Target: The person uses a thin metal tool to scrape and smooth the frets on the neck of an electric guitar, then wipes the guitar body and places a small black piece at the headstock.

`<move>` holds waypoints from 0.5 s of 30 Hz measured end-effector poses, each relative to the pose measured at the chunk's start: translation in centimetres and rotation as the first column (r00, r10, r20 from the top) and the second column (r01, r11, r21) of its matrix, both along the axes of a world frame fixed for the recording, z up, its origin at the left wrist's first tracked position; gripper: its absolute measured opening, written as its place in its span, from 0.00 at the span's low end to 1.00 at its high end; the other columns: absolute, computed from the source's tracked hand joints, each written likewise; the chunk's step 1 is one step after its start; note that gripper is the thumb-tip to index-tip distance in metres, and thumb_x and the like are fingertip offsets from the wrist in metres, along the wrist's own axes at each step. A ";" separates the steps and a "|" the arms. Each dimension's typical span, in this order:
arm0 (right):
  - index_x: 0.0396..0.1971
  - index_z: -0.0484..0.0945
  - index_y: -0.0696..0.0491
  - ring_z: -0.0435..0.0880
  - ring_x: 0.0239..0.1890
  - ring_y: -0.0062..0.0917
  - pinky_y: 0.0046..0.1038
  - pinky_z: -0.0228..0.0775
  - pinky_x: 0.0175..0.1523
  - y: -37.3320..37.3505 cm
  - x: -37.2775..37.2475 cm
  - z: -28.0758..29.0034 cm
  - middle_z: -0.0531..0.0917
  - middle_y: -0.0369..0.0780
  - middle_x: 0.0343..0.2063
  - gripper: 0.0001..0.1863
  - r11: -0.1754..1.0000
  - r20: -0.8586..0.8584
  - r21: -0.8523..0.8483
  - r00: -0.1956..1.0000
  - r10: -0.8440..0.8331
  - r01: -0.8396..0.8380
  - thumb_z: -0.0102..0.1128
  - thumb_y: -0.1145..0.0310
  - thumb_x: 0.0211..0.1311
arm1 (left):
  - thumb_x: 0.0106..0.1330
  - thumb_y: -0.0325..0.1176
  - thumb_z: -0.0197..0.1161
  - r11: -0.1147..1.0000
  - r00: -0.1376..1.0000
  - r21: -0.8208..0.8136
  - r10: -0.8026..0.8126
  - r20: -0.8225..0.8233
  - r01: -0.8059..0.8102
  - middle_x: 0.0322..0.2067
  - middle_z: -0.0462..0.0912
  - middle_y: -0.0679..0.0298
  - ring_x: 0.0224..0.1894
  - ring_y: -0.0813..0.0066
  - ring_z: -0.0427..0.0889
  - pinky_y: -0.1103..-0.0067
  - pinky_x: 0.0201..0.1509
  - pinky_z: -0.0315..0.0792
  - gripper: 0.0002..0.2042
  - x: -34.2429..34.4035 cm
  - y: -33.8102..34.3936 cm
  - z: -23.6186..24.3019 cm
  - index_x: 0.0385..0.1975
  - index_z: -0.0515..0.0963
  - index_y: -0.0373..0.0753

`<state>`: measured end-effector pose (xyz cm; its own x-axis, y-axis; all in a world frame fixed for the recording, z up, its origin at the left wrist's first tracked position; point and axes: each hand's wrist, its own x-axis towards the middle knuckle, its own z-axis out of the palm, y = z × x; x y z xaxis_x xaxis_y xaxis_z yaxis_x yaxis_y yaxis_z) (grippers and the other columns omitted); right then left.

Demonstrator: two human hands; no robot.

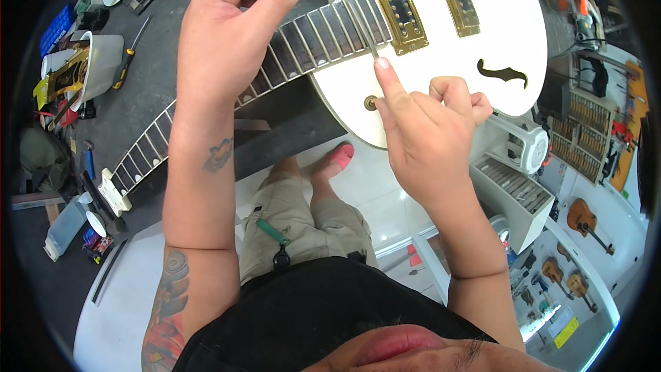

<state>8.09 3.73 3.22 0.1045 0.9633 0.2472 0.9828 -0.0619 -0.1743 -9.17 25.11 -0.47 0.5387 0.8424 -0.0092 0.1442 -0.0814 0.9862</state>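
Metal fret wire (367, 40) in R fingertips (383, 65).

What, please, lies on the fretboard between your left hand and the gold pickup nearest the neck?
In the head view, only a thin metal rod, steadied by the right hand.

Guitar (441, 55) on bench (144, 89) — cup (103, 62) left

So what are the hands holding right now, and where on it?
The right hand presses a thin metal strip by its lower end, forefinger tip on it, against the fretboard. The left hand hovers curled over the neck, holding nothing visible.
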 end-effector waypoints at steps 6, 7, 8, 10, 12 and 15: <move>0.66 0.88 0.42 0.72 0.37 0.25 0.44 0.47 0.48 -1.3 0.8 -0.4 0.75 0.24 0.22 0.29 0.999 -0.028 0.016 0.999 0.030 -0.030 0.76 0.69 0.63 | 0.78 0.33 0.70 1.000 0.997 0.006 0.021 -0.076 -0.021 0.41 0.91 0.69 0.46 0.84 0.83 0.82 0.55 0.73 0.11 0.7 -0.7 0.7 0.46 0.89 0.30; 0.67 0.87 0.42 0.72 0.37 0.25 0.44 0.47 0.48 -0.5 1.1 -0.2 0.75 0.24 0.22 0.29 0.999 -0.012 0.007 0.999 0.039 -0.039 0.76 0.69 0.63 | 0.78 0.33 0.70 1.000 0.997 0.003 0.019 -0.072 -0.018 0.41 0.91 0.69 0.46 0.84 0.83 0.82 0.55 0.73 0.11 0.8 -0.7 0.7 0.46 0.89 0.30; 0.67 0.87 0.42 0.72 0.37 0.25 0.44 0.47 0.48 0.3 1.2 -0.2 0.75 0.24 0.22 0.30 0.999 0.001 -0.002 0.999 0.048 -0.048 0.76 0.69 0.63 | 0.78 0.33 0.70 1.000 0.999 -0.007 0.007 -0.037 -0.007 0.41 0.91 0.68 0.46 0.84 0.83 0.82 0.55 0.74 0.11 0.7 -0.6 0.5 0.46 0.89 0.30; 0.68 0.86 0.43 0.72 0.37 0.26 0.43 0.47 0.48 1.7 1.4 -0.6 0.75 0.24 0.22 0.30 0.998 -0.032 0.017 0.998 0.060 -0.060 0.76 0.68 0.63 | 0.78 0.33 0.70 1.000 1.000 -0.015 -0.006 -0.001 0.006 0.41 0.91 0.68 0.46 0.84 0.83 0.82 0.55 0.74 0.10 0.8 -0.6 0.5 0.46 0.89 0.30; 0.68 0.86 0.43 0.71 0.36 0.26 0.43 0.46 0.48 1.4 1.3 -0.5 0.75 0.25 0.22 0.31 0.997 -0.066 0.043 0.995 0.074 -0.072 0.76 0.68 0.63 | 0.73 0.36 0.73 0.996 0.996 0.030 0.086 -0.020 -0.086 0.27 0.86 0.73 0.31 0.88 0.77 0.82 0.37 0.71 0.12 1.0 -0.8 0.6 0.41 0.90 0.31; 0.67 0.87 0.44 0.72 0.36 0.26 0.42 0.46 0.47 -1.1 0.6 -0.5 0.77 0.25 0.22 0.30 0.998 -0.048 -0.008 0.997 0.055 -0.055 0.76 0.68 0.63 | 0.73 0.36 0.73 0.998 0.998 0.039 0.056 -0.022 -0.055 0.27 0.86 0.72 0.32 0.87 0.78 0.81 0.38 0.72 0.12 0.7 -0.7 0.0 0.42 0.90 0.32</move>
